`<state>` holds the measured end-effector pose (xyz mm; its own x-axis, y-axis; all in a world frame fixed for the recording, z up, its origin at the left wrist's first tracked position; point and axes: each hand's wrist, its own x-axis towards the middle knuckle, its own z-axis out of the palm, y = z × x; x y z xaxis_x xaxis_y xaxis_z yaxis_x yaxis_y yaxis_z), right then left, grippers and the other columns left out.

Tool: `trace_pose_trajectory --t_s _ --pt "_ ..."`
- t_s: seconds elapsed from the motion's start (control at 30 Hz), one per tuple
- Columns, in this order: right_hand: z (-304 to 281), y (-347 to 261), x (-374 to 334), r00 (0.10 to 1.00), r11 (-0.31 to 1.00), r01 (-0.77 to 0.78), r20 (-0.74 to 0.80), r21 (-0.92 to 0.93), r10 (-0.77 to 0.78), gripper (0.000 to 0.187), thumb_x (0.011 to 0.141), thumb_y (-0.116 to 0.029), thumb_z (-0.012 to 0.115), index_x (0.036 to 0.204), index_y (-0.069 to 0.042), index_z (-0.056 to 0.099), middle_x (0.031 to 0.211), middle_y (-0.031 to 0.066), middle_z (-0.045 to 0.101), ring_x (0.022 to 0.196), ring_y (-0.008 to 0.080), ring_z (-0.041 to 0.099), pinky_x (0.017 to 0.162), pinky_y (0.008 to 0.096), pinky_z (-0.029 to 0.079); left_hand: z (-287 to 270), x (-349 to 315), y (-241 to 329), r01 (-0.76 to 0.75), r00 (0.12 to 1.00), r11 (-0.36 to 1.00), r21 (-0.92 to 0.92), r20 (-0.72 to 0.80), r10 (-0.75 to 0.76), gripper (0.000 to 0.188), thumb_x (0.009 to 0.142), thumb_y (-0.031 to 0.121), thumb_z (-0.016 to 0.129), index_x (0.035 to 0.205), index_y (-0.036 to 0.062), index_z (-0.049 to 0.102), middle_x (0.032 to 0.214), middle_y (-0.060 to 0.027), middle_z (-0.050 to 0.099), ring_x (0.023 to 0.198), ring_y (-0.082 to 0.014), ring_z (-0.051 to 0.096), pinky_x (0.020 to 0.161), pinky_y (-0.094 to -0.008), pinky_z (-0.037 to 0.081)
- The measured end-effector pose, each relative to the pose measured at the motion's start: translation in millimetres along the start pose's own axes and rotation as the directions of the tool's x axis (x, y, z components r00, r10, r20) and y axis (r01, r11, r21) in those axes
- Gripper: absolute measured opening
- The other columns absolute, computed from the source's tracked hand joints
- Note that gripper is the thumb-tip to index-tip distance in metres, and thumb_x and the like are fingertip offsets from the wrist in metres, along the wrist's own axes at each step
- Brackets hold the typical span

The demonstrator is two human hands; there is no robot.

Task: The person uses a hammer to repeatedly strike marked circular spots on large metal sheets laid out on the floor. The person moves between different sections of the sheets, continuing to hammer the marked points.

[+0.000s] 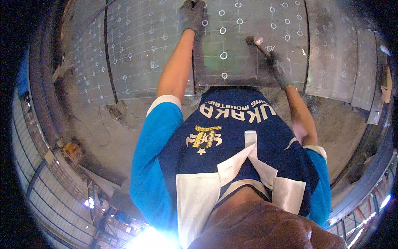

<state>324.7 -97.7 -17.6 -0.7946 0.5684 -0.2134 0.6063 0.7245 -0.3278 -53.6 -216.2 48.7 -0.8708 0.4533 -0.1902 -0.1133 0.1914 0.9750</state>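
Grasping hammer (257, 40) in right hand (280, 69) above white-marked plate (240, 66), with dusty ground (116, 145) before it. Cannot tell grip of left hand (192, 17), cut off farther up plate.

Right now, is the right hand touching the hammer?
Touching. The head view shows the gloved right hand wrapped around the handle of the hammer.

Metalworking shop: chalk-marked metal plates (224, 65), hammer (257, 40), dusty floor (134, 133); probably corrugated wall panels (62, 216) at dim rim.

Between the left hand (191, 17) and the hammer (258, 41), the chalk-marked metal plate (211, 43) offers clear passage, the right hand (281, 70) obstructing farther right.
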Motion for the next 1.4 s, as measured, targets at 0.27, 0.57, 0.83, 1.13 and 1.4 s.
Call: trace_pose_trajectory --t_s 0.27,0.57,0.83,1.13,1.4 --pt "22 13 -18 0.960 0.965 0.175 -0.182 -0.194 -0.211 0.040 0.096 -0.017 0.051 0.134 -0.010 0.063 0.120 0.0180 0.071 0.107 0.0369 0.067 0.092 0.0485 0.050 4 19 -24 0.018 1.000 1.000 -0.015 0.007 -0.018 0.015 0.098 0.016 0.064 0.106 0.0034 0.064 0.074 -0.0051 0.061 0.056 -0.0140 0.054 0.049 -0.0322 0.044" --pt "-5 -14 -12 0.999 0.985 0.025 0.036 -0.173 -0.019 0.045 0.098 -0.020 0.050 0.142 -0.015 0.059 0.133 0.0149 0.067 0.111 0.0355 0.068 0.095 0.0497 0.051 7 13 -15 0.039 0.999 0.996 -0.080 0.033 -0.036 0.011 0.100 0.013 0.059 0.108 0.0047 0.059 0.070 -0.0034 0.057 0.053 -0.0129 0.052 0.048 -0.0319 0.044" --pt "25 5 -24 0.972 0.936 0.118 0.233 -0.332 -0.040 0.045 0.100 -0.024 0.049 0.144 -0.018 0.054 0.145 0.0092 0.059 0.134 0.0312 0.054 0.113 0.0533 0.036 5 21 -22 0.084 0.997 0.992 -0.091 0.007 -0.083 0.017 0.100 0.012 0.060 0.116 0.0071 0.057 0.075 -0.0026 0.055 0.054 -0.0115 0.049 0.048 -0.0299 0.043" --pt "31 15 -13 0.996 0.989 0.089 0.007 -0.121 -0.089 0.040 0.101 -0.019 0.044 0.136 -0.009 0.061 0.126 0.0196 0.068 0.110 0.0397 0.065 0.096 0.0493 0.049 1 18 -24 0.069 0.997 0.970 -0.233 0.042 -0.061 0.015 0.100 0.016 0.063 0.113 0.0093 0.058 0.072 -0.0001 0.055 0.054 -0.0109 0.048 0.047 -0.0303 0.042" --pt "-20 -41 28 0.996 0.954 0.090 -0.022 0.286 -0.087 0.037 0.105 -0.027 0.045 0.126 -0.003 0.064 0.110 0.0240 0.070 0.097 0.0418 0.067 0.082 0.0490 0.051 8 1 5 0.034 0.999 0.994 0.107 -0.006 -0.034 0.013 0.100 0.019 0.063 0.103 0.0067 0.061 0.076 -0.0025 0.057 0.056 -0.0126 0.050 0.049 -0.0319 0.043"
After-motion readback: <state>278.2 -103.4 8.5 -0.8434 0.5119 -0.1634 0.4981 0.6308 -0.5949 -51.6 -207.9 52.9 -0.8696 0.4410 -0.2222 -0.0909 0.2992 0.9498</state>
